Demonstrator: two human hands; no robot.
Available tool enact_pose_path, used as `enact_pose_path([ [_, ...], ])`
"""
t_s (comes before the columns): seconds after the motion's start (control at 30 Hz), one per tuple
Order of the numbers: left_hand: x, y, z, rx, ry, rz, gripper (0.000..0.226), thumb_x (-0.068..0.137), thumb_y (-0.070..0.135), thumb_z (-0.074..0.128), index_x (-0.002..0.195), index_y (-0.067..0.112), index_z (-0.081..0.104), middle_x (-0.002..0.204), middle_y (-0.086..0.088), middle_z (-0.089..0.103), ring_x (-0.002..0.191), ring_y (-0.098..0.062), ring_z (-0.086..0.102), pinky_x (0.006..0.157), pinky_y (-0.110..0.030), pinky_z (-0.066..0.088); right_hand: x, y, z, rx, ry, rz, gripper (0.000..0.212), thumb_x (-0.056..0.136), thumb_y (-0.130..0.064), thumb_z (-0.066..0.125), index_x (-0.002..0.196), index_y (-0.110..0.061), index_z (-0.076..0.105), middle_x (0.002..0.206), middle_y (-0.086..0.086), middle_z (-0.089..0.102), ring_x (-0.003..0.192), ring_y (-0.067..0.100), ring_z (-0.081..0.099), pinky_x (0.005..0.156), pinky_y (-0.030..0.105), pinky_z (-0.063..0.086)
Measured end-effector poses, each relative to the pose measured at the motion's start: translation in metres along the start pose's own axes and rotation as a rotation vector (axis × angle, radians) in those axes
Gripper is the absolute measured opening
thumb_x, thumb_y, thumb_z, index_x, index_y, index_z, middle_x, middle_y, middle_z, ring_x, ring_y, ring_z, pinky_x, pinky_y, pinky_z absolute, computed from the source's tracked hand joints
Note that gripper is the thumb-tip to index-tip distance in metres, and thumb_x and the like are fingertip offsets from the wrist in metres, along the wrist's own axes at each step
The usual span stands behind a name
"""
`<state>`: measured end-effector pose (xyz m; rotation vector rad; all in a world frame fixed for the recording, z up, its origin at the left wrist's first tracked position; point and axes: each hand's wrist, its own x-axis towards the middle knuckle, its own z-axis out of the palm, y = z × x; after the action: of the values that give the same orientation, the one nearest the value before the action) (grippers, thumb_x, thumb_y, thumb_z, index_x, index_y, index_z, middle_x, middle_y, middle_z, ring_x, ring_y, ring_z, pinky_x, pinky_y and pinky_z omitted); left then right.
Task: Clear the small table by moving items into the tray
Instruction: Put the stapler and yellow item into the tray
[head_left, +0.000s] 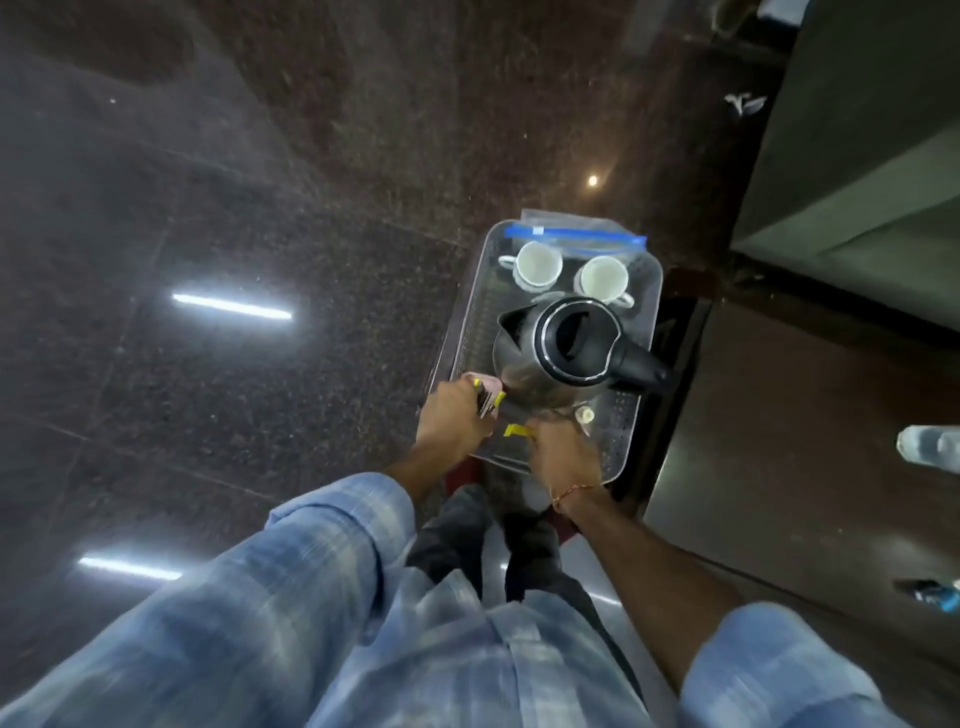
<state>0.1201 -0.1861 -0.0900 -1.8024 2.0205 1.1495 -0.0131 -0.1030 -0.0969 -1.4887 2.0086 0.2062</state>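
Observation:
A clear perforated tray (652, 291) rests on a small red table (458, 480) below me. At its far end lie two white cups (538, 264) (603, 277) and a zip bag with a blue seal (576, 241). A black and steel kettle (566, 345) stands in the middle. My left hand (451, 418) is at the tray's near left corner, closed on a few pink and yellow sachets (489, 395). My right hand (565, 457) lies over the tray's near rim with bent fingers. A yellow sachet (514, 430) sticks out at its fingertips, and its grip is hidden. A small white item (585, 414) sits beside it.
Dark polished stone floor with light reflections spreads to the left and ahead. A steel counter (779, 441) runs along the right, with a clear water bottle (930, 448) on it and another bottle (931, 595) nearer. My legs stand right against the table.

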Motion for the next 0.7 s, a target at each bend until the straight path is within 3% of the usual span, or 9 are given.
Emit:
enact_pose_path([
  [0.1,0.007,-0.001,0.005,0.021,-0.039,-0.041,0.038,0.079,0.032,0.072,0.104,0.005,0.066,0.099,-0.019,0.07,0.095,-0.037,0.068,0.081,-0.039,0.056,0.004,-0.004,0.01,-0.1,-0.08,0.004,0.033,0.089,-0.003,0.05,0.118,-0.012,0.064,0.118,0.011,0.062,0.111,0.031,0.059,0.085,0.04,0.053],
  [0.33,0.013,0.002,0.006,0.041,-0.022,-0.077,0.027,0.084,0.025,0.067,0.098,0.003,0.068,0.099,-0.018,0.071,0.096,-0.037,0.068,0.08,-0.04,0.055,0.002,-0.01,0.008,-0.049,-0.088,0.056,0.032,0.085,-0.004,0.053,0.115,-0.008,0.063,0.113,0.012,0.061,0.109,0.033,0.058,0.082,0.039,0.052],
  [0.7,-0.002,0.005,-0.005,0.11,-0.002,-0.02,0.03,0.081,0.023,0.071,0.105,0.005,0.067,0.105,-0.016,0.07,0.098,-0.036,0.067,0.078,-0.037,0.052,-0.044,0.025,-0.02,0.062,0.027,0.229,0.024,0.093,-0.016,0.043,0.107,-0.009,0.061,0.105,0.013,0.066,0.099,0.033,0.063,0.078,0.039,0.056],
])
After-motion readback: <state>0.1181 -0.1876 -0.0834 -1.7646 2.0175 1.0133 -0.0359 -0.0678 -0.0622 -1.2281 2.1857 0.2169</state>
